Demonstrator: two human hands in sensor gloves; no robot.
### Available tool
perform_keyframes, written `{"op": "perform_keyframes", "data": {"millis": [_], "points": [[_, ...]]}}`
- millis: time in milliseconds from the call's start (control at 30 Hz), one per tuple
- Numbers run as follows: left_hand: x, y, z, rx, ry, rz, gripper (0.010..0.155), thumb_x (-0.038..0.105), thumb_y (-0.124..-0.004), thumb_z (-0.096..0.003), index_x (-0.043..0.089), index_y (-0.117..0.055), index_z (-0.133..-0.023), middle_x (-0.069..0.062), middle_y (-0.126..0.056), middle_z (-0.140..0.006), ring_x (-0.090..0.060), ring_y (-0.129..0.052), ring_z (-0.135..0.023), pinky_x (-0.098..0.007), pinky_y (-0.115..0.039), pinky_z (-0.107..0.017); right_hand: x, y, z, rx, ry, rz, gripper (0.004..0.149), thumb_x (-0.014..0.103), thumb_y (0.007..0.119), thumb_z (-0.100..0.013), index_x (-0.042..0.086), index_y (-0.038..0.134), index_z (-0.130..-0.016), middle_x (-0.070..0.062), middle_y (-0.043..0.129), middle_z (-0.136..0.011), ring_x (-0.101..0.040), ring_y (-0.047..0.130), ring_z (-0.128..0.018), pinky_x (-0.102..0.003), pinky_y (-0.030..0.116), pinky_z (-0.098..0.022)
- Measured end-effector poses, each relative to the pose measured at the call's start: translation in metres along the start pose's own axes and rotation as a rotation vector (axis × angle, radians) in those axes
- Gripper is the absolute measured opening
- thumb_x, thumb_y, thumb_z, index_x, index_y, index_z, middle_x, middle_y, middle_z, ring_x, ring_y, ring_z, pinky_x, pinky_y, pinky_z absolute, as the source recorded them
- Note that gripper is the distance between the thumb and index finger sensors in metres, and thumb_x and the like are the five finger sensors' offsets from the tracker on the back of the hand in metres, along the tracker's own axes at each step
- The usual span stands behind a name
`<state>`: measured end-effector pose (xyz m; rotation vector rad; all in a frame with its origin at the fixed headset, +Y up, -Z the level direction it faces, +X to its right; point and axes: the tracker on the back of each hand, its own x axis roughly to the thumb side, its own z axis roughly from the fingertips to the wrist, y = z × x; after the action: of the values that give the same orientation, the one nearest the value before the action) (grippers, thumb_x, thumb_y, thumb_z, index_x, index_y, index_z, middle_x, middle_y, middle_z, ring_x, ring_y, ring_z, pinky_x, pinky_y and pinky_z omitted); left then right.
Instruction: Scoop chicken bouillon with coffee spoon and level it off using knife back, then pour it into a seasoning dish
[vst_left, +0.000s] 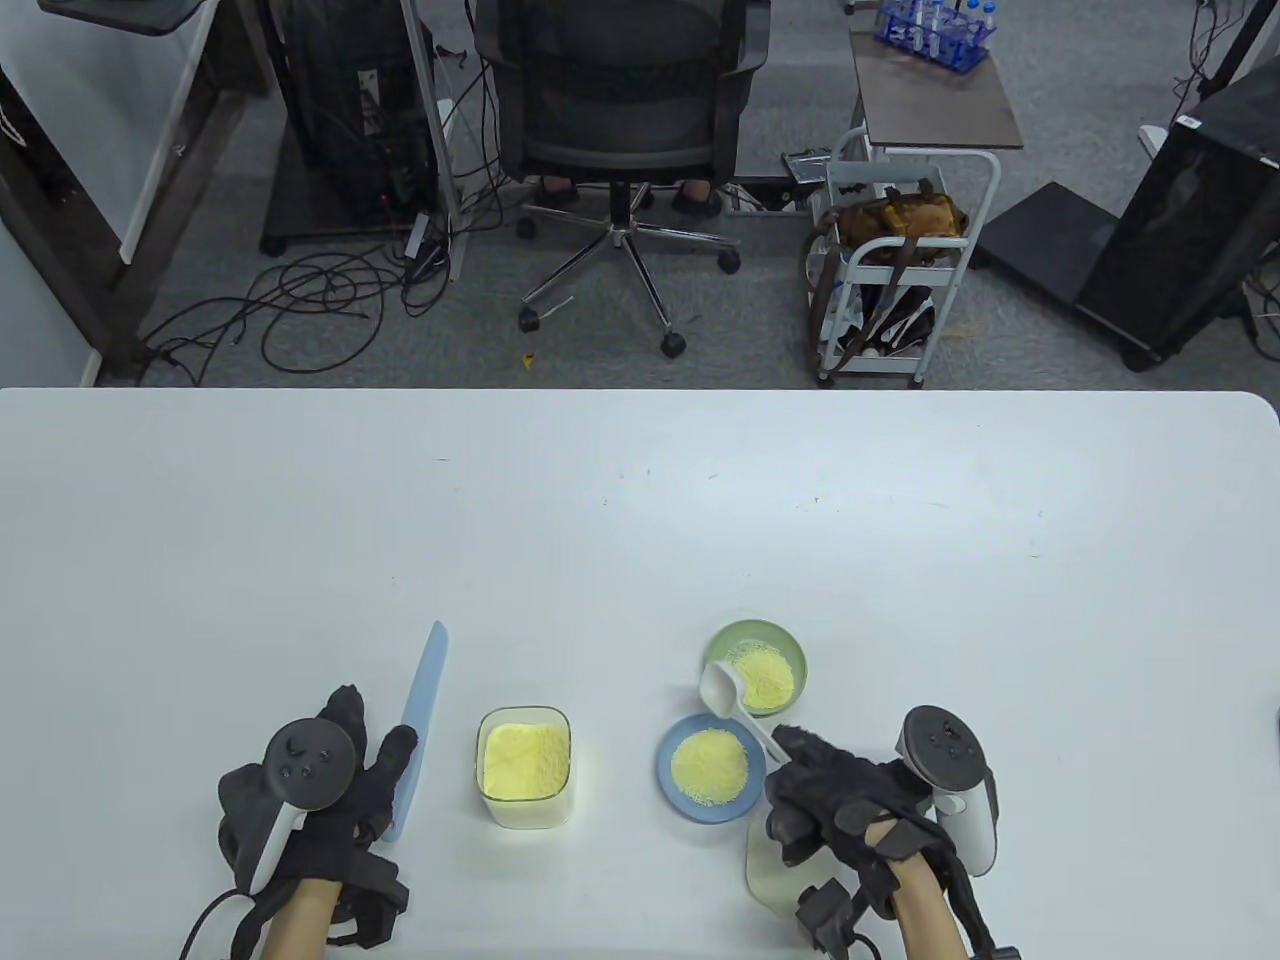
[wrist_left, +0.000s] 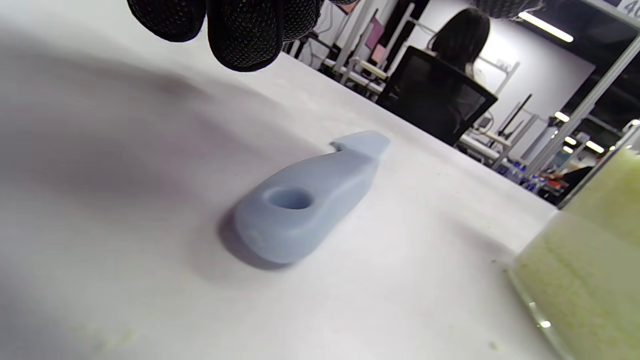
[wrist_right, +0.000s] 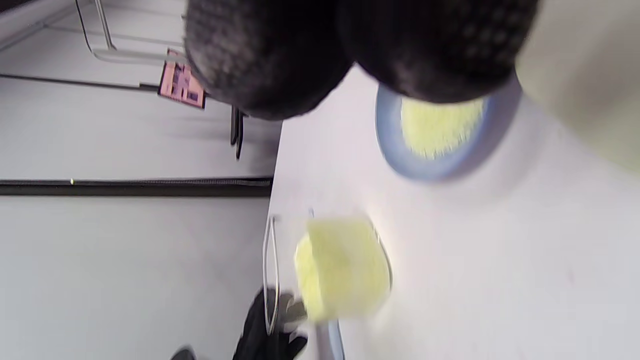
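A clear square container of yellow chicken bouillon stands near the front edge. To its right sit a blue dish and, behind it, a green dish, both holding bouillon. My right hand grips the handle of a white spoon; its bowl is tilted at the green dish's near rim and looks empty. A light-blue knife lies flat on the table left of the container. My left hand is at its handle, and the fingertips hover above it without gripping.
A pale round dish lies partly under my right wrist. The white table stretches far back; an office chair and a small cart stand beyond its far edge. The right wrist view is blurred.
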<state>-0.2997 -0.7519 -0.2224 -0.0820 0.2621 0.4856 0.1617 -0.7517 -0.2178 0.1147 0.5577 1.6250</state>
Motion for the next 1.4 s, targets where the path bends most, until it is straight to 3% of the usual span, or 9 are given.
{"op": "perform_keyframes", "data": {"millis": [100, 233, 300, 433, 667, 800, 1100, 1233, 1400], "points": [[0.005, 0.0, 0.003, -0.021, -0.078, 0.119, 0.086, 0.064, -0.06, -0.0454, 0.015, -0.031, -0.11, -0.022, -0.049, -0.112, -0.038, -0.068, -0.1, -0.057, -0.057, -0.07, -0.009, 0.016, 0.0, 0.072, -0.009, 0.046, 0.051, 0.019, 0.066, -0.045, -0.009, 0.045, -0.082, -0.028, 0.07, -0.057, -0.007, 0.091, -0.026, -0.028, 0.085, -0.013], [0.024, -0.011, 0.009, -0.122, -0.322, 0.303, 0.096, 0.073, -0.063, -0.0382, 0.026, -0.021, -0.111, -0.013, -0.034, -0.118, -0.033, -0.053, -0.11, -0.057, -0.052, -0.075, -0.014, 0.035, -0.003, 0.216, -0.016, 0.045, 0.051, 0.02, 0.064, -0.047, -0.01, 0.043, -0.083, -0.027, 0.07, -0.058, -0.005, 0.091, -0.028, -0.027, 0.086, -0.014], [0.034, -0.021, 0.011, -0.189, -0.428, 0.239, 0.099, 0.075, -0.064, -0.0358, 0.031, -0.016, -0.11, -0.007, -0.028, -0.12, -0.03, -0.048, -0.114, -0.058, -0.049, -0.076, -0.012, 0.041, -0.005, 0.247, -0.014, 0.074, 0.051, 0.021, 0.064, -0.048, -0.009, 0.042, -0.083, -0.026, 0.07, -0.059, -0.005, 0.091, -0.029, -0.026, 0.086, -0.015], [0.046, -0.036, 0.012, -0.235, -0.494, 0.074, 0.106, 0.078, -0.066, -0.0325, 0.03, -0.012, -0.11, -0.005, -0.021, -0.122, -0.03, -0.044, -0.116, -0.059, -0.047, -0.077, -0.006, 0.047, -0.007, 0.287, -0.027, 0.105, 0.051, 0.021, 0.063, -0.048, -0.009, 0.041, -0.084, -0.025, 0.069, -0.06, -0.004, 0.09, -0.03, -0.025, 0.086, -0.016], [0.047, -0.041, 0.012, -0.217, -0.503, 0.03, 0.105, 0.077, -0.07, -0.0312, 0.033, -0.016, -0.109, -0.003, -0.033, -0.122, -0.03, -0.049, -0.115, -0.061, -0.047, -0.077, 0.025, 0.05, -0.012, 0.217, -0.095, 0.158, 0.05, 0.022, 0.065, -0.048, -0.005, 0.045, -0.085, -0.025, 0.07, -0.059, -0.004, 0.09, -0.028, -0.026, 0.085, -0.014], [0.047, -0.042, 0.012, -0.223, -0.501, 0.035, 0.104, 0.076, -0.071, -0.0318, 0.033, -0.016, -0.109, -0.003, -0.035, -0.121, -0.03, -0.049, -0.115, -0.06, -0.047, -0.077, 0.051, 0.061, -0.026, 0.161, -0.129, 0.195, 0.047, 0.02, 0.073, -0.044, 0.0, 0.057, -0.083, -0.026, 0.073, -0.058, -0.008, 0.09, -0.023, -0.03, 0.083, -0.012], [0.047, -0.043, 0.012, -0.244, -0.503, 0.05, 0.104, 0.076, -0.071, -0.0324, 0.032, -0.014, -0.108, -0.004, -0.037, -0.121, -0.03, -0.05, -0.114, -0.06, -0.048, -0.076, 0.092, 0.101, -0.079, 0.017, -0.063, 0.622, 0.041, 0.014, 0.082, -0.034, 0.004, 0.074, -0.073, -0.03, 0.077, -0.054, -0.014, 0.09, -0.016, -0.035, 0.08, -0.006], [0.047, -0.043, 0.011, -0.245, -0.501, 0.052, 0.104, 0.075, -0.071, -0.0326, 0.032, -0.014, -0.108, -0.005, -0.037, -0.121, -0.03, -0.051, -0.114, -0.06, -0.048, -0.076, 0.095, 0.117, -0.092, 0.041, -0.011, 0.756, 0.04, 0.013, 0.083, -0.033, 0.003, 0.076, -0.071, -0.031, 0.078, -0.053, -0.013, 0.09, -0.012, -0.033, 0.08, -0.003], [0.047, -0.043, 0.012, -0.253, -0.498, 0.058, 0.105, 0.075, -0.072, -0.0322, 0.032, -0.013, -0.108, -0.005, -0.037, -0.121, -0.03, -0.051, -0.114, -0.06, -0.048, -0.076, 0.099, 0.129, -0.1, 0.144, 0.069, 0.707, 0.041, 0.009, 0.084, -0.031, -0.006, 0.076, -0.068, -0.033, 0.082, -0.048, -0.003, 0.089, 0.003, -0.025, 0.082, 0.011]]}}
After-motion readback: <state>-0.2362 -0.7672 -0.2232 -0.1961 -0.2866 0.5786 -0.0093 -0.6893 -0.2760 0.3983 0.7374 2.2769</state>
